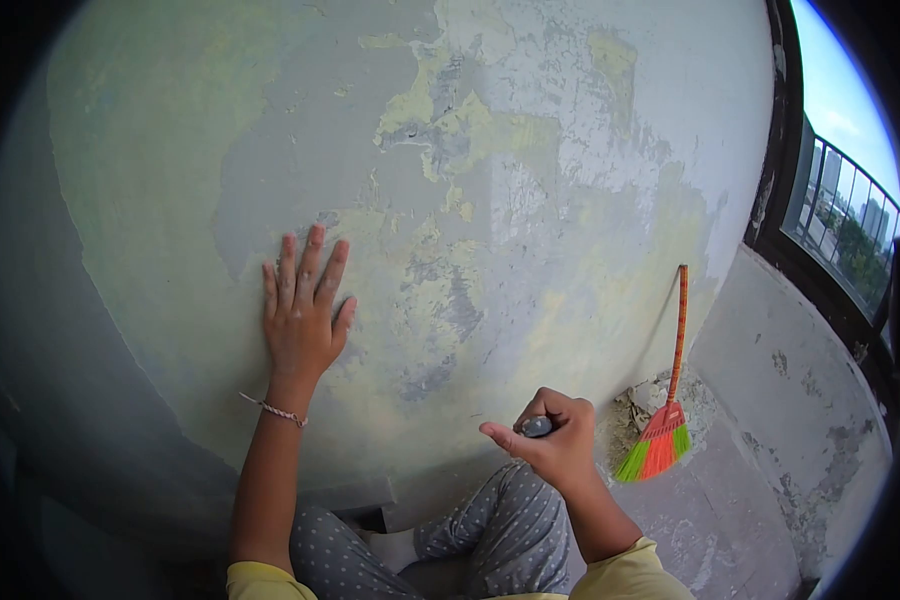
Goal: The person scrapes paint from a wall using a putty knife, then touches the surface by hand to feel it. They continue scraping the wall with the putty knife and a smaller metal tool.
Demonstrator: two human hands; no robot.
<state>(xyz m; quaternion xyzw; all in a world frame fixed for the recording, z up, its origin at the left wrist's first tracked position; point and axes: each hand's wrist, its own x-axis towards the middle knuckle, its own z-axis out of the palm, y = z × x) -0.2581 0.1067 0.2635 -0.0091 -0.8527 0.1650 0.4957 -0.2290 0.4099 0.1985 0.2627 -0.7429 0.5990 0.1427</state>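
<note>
My left hand [305, 310] lies with its fingers spread on the patchy wall [370, 150], left of the middle of the view. Lower down and to the right, my right hand [555, 440] is wrapped round a dark grey, rounded object [536, 427], like the end of a handle, with the thumb pointing left. The rest of that object is hidden by the hand. Grey, pale green and yellowish layers show on the wall, with flaked edges and scraped spots.
A broom [660, 440] with orange and green bristles leans on the wall at the right, beside debris [625, 415] on the floor [705, 520]. A dark-framed window [845, 210] is at the far right. My crossed legs [510, 530] are below.
</note>
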